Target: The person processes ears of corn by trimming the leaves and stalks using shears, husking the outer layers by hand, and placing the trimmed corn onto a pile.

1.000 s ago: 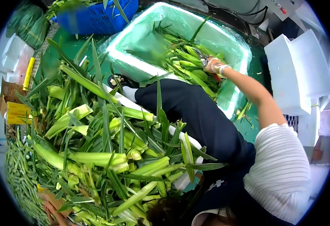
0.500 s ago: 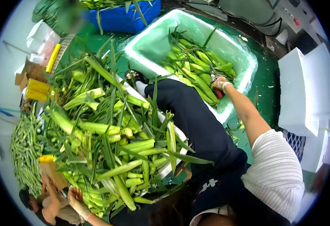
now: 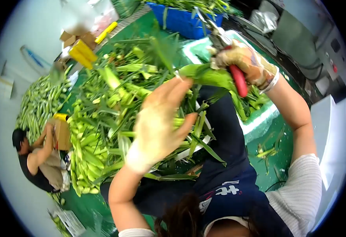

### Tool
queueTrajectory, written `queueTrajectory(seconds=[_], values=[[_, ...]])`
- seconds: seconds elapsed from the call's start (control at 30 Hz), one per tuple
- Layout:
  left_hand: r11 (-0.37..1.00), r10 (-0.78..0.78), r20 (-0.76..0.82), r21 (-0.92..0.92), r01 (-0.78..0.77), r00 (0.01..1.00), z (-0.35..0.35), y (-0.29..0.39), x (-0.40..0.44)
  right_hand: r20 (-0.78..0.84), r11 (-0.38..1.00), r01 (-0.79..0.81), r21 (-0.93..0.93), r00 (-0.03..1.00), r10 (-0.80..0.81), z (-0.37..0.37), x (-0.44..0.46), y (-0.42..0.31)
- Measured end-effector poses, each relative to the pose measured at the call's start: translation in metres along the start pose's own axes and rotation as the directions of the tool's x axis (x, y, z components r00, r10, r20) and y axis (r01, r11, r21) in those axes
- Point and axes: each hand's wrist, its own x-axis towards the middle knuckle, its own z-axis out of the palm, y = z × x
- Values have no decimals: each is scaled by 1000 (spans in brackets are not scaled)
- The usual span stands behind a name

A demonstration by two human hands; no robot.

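Observation:
My right hand (image 3: pixel 244 65), in a stained glove, is closed around red-handled cutters (image 3: pixel 238 81), their metal jaws pointing up and left. Right below that hand hangs a thick green stalk (image 3: pixel 208 77) wrapped in leaves, like corn in its husk; whether the right fingers also hold it I cannot make out. My left hand (image 3: pixel 159 118), pale-gloved and blurred, has its fingers apart, with the fingertips near the stalk's left end. Beneath it spreads a heap of leafy green stalks (image 3: pixel 117 83). Partly hidden behind my right hand is a white foam box (image 3: pixel 259 125) with similar stalks.
A blue crate (image 3: pixel 177 19) with greens stands at the back. At left, another person (image 3: pixel 42 158) crouches by a cardboard box (image 3: pixel 62 134), near a large pile of green produce (image 3: pixel 42 106). White foam boxes (image 3: pixel 323 134) stand at right. Leaf scraps lie on the green floor (image 3: pixel 273 158).
My right hand has risen out of the foam box with the cutters, and a green stalk now shows beside it. My left hand has come up from the lower left toward that stalk. The view has turned left.

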Motion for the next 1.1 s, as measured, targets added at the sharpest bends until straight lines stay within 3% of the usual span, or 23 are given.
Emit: queueTrajectory(seconds=[0.03, 0.07, 0.1, 0.13, 0.17, 0.2, 0.23, 0.27, 0.33, 0.37, 0.4, 0.47, 0.5, 0.53, 0.6, 0.73, 0.8, 0.87, 0.93, 0.97, 1.0, 1.07, 1.1], values=[[997, 16, -26, 73, -14, 1000, 9, 4, 12, 9, 937, 311, -159, 950, -313, 11, 20, -17], [970, -4, -171, 239, 45, 985, 15, -10, 7, 58, 757, 582, -297, 802, -595, 24, 37, -37], [915, -24, -312, 376, 147, 950, 17, -19, 6, 75, 698, 602, -388, 775, -627, 34, 49, -57], [942, -94, -349, 273, 197, 932, 0, -39, 3, 59, 746, 613, -262, 781, -621, 38, 63, -53], [949, -306, -501, -233, 214, 809, -10, -67, -2, 43, 778, 615, -130, 787, -615, 42, 78, -49], [852, -482, -541, -472, 226, 689, -26, -94, -18, 80, 923, 346, 169, 928, -363, 48, 83, -63], [719, -636, -555, -679, 149, 536, -41, -121, -34, 109, 895, 23, 446, 991, -79, 54, 88, -77], [690, -707, -584, -692, 212, 397, -65, -140, -60, 141, 837, -74, 543, 990, -5, 67, 89, -70], [372, -927, -375, -922, -108, 9, -94, -184, -102, 95, 837, -121, 533, 992, 83, 118, 73, -70], [363, -932, -355, -908, -207, -80, -102, -202, -122, 196, 855, -165, 491, 978, 76, 150, 62, -66], [377, -926, -364, -903, -207, -101, -107, -207, -135, 284, 871, -207, 444, 955, 83, 187, 50, -58], [366, -930, -304, -809, -460, -204, -114, -213, -149, 360, 908, -309, 281, 911, 198, 251, 33, -43], [319, -948, -280, -810, -492, -153, -118, -243, -172, 372, 919, -343, 193, 893, 255, 282, 26, -35], [360, -933, -300, -792, -494, -199, -123, -245, -177, 340, 927, -360, 101, 888, 308, 306, 21, -31], [363, -932, -313, -782, -507, -184, -131, -241, -181, 419, 872, -470, 139, 825, 379, 326, 32, -43], [401, -914, -343, -842, -362, -214, -122, -201, -176, 183, 821, -391, 416, 920, 346, 360, 80, -45], [455, -887, -399, -841, -292, -232, -112, -190, -177, 228, 763, -497, 413, 867, 442, 346, 103, -60], [456, -887, -402, -840, -295, -226, -115, -188, -179, 185, 787, -470, 400, 882, 433, 350, 104, -58], [463, -879, -409, -853, -241, -243, -121, -195, -182, 171, 877, -263, 403, 963, 210, 363, 98, -18], [424, -899, -347, -845, -326, -268, -122, -197, -183, 94, 948, -159, 276, 986, 138, 362, 89, -18], [352, -935, -280, -802, -482, -217, -126, -207, -192, 248, 816, -505, 281, 859, 447, 343, 78, -48], [290, -952, -293, -777, -559, -86, -137, -226, -212, 318, 824, -534, 191, 828, 462, 324, 52, -33], [293, -950, -300, -765, -573, -86, -144, -229, -211, 334, 806, -537, 250, 829, 449, 316, 45, -24]])
